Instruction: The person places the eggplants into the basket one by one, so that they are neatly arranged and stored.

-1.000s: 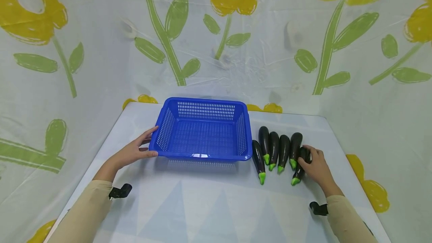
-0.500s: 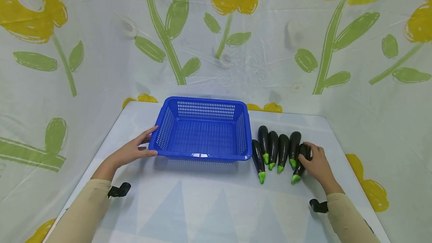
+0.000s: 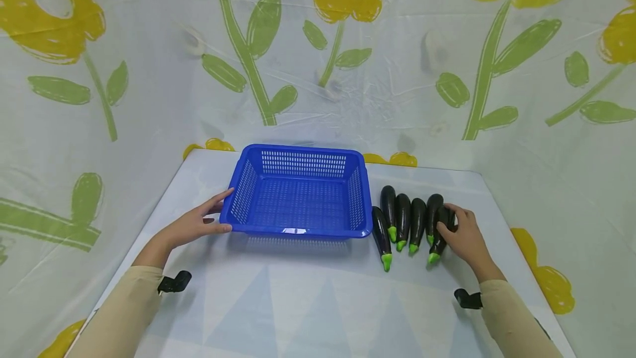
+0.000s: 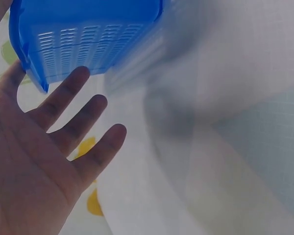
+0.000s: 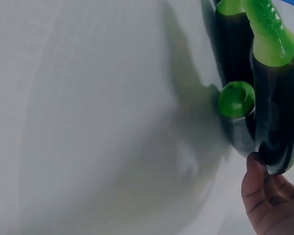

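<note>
On the table at the right lie several glossy black eggplants with green stem ends, side by side. My right hand [image 3: 467, 238] grips the rightmost eggplant [image 3: 439, 239] by its upper body, thumb on the near side. In the right wrist view that eggplant [image 5: 277, 107] appears between thumb and fingertips, its green end away from the hand, partly over a neighbouring eggplant [image 5: 233, 49]. My left hand [image 3: 196, 222] touches the left side of a blue perforated basket [image 3: 307, 232]. In the left wrist view its fingers [image 4: 71, 88] are spread and fairly straight beside the basket wall.
One eggplant [image 3: 381, 233] lies close against the basket's right side. The basket stands toward the back of the white table [image 3: 298, 303], which carries pale blue triangles. A flower-patterned curtain [image 3: 387, 98] hangs behind and at both sides.
My right hand and the eggplant it holds have shifted slightly up and left, closer to the neighbouring eggplant. The left hand and the basket stay in place.
</note>
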A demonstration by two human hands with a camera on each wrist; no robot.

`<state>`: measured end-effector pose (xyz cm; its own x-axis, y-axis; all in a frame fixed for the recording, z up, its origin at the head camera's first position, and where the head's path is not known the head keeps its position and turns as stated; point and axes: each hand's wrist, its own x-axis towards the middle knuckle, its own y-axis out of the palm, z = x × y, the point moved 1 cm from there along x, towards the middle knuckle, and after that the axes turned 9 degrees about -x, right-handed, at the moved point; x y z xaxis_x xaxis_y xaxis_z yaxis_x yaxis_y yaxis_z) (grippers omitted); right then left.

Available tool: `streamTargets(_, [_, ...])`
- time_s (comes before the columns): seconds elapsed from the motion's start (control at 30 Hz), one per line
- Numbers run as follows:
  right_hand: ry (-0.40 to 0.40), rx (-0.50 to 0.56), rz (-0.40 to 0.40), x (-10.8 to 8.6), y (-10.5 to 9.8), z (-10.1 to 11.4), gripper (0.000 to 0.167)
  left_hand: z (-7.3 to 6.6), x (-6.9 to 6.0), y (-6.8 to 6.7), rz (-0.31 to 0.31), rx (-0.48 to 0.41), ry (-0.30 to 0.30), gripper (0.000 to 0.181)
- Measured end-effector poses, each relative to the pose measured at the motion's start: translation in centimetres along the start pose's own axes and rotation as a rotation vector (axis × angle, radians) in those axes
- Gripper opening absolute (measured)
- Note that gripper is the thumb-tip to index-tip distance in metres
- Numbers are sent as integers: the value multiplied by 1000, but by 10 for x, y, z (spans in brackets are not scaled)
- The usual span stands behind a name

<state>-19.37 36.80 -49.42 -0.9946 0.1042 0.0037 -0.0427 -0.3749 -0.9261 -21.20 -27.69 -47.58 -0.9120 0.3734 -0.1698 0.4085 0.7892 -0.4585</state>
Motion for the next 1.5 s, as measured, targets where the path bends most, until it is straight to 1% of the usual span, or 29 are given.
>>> streamTargets(0.27, [-48,9,-21,5,0,8,62,1,-2,3,3,25,-9,97])
streamTargets(0.47, [-86,16,-26,8,-1,15,62,0,-1,2,15,27,-5,96])
streamTargets(0.7, [-73,14,-6,13,-1,26,63,-1,-1,-1,36,31,-12,96])
streamTargets(0.83, [-73,5,0,15,0,31,63,-1,-2,-1,37,24,-15,97])
streamTargets(1.0, [-98,8,-9,19,2,34,63,-1,-4,1,29,18,-23,97])
streamTargets(1.1, [-116,32,-14,22,3,37,62,-1,-4,1,26,24,-29,97])
streamTargets(1.23, [-120,62,-6,25,2,42,62,0,-5,2,25,31,-30,97])
streamTargets(1.33, [-126,68,-4,27,0,48,62,0,-4,1,24,34,-25,96])
streamTargets(1.5, [-160,74,-4,30,-3,56,62,2,-4,2,29,31,-14,96])
